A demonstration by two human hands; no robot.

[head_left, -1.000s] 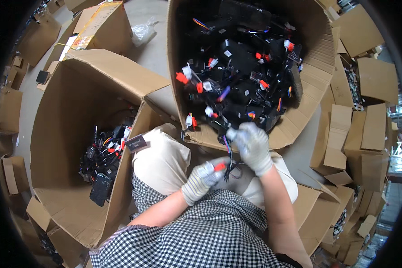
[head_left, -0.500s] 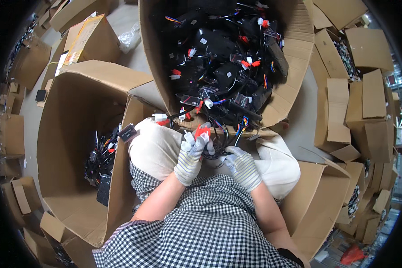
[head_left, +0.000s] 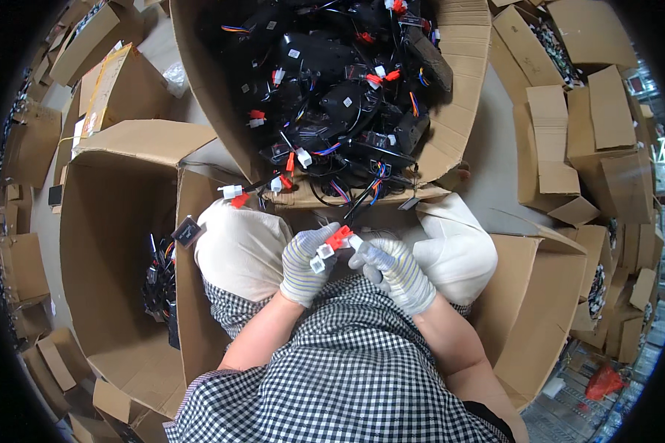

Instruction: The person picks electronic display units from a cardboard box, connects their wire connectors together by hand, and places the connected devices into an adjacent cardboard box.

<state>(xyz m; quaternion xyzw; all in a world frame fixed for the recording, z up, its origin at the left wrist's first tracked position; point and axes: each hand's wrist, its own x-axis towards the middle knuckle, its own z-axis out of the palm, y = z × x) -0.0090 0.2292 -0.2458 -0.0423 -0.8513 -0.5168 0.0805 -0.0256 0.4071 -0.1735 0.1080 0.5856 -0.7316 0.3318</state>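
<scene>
Both hands wear striped knit gloves and meet above my lap. My left hand point(head_left: 303, 263) is closed on several plug connectors: a red connector point(head_left: 339, 236) and white ones beside it. My right hand point(head_left: 397, 272) has its fingertips pinched at a white connector point(head_left: 355, 242) right next to the red one. From the connectors, dark cables run up toward the big carton point(head_left: 462, 111), which is heaped with black wired units point(head_left: 347, 103). Over the carton's near left edge hangs another white plug point(head_left: 230, 191) with a red piece.
To my left stands a deep carton point(head_left: 118, 258) with a small pile of wired parts point(head_left: 157, 284) inside. A dark flat module point(head_left: 188, 232) hangs at its edge near my knee. Another carton point(head_left: 536, 295) is at my right. More boxes line both sides.
My right hand has risen from the cable bundle to the connectors in my left hand. My head view has shifted, so the cartons appear moved.
</scene>
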